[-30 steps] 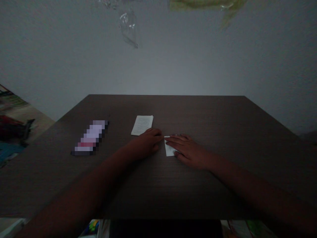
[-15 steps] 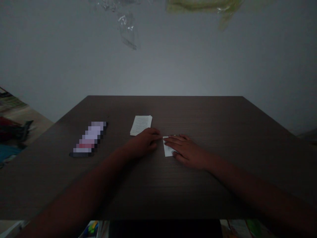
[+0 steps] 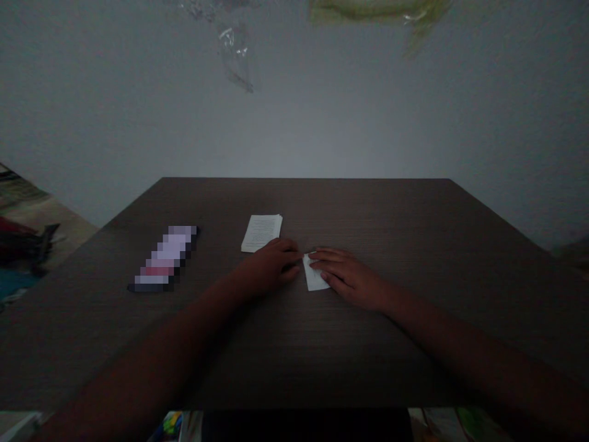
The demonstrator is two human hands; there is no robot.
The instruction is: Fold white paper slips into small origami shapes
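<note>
Small white paper slip (image 3: 315, 274) lies flat on the dark brown wood-grain table (image 3: 381, 221), near mid-table, long side pointing roughly 12 to 6 with a slight tilt.

Right hand (image 3: 347, 277): fingers (image 3: 324, 260) open and extended, laid flat across the upper part of the slip from the 3 o'clock side. Contact only, no pinch or grip visible. Can't tell how much pressure.

Left hand (image 3: 272, 265): loosely curled, knuckles up, holding nothing visible. Fingertips (image 3: 297, 255) point toward 3 o'clock, just beside the slip's upper left corner. Can't tell if they touch it.

Small stack of white printed sheets (image 3: 261, 233) sits at 10 o'clock from the slip, just beside the left hand, skewed on the table.

Long pink-and-lilac pixelated object (image 3: 165, 258) lies diagonally at 9 o'clock, well apart from both hands. Too blocky to identify.

Grey wall (image 3: 294, 110) stands past the table at 12 o'clock. Clear plastic film (image 3: 235, 55) and a pale green item (image 3: 377, 9) show at the top of view. Red and blue items (image 3: 27, 245) sit off the table at 9 o'clock, colourful items (image 3: 170, 423) below its edge at 6 o'clock.
</note>
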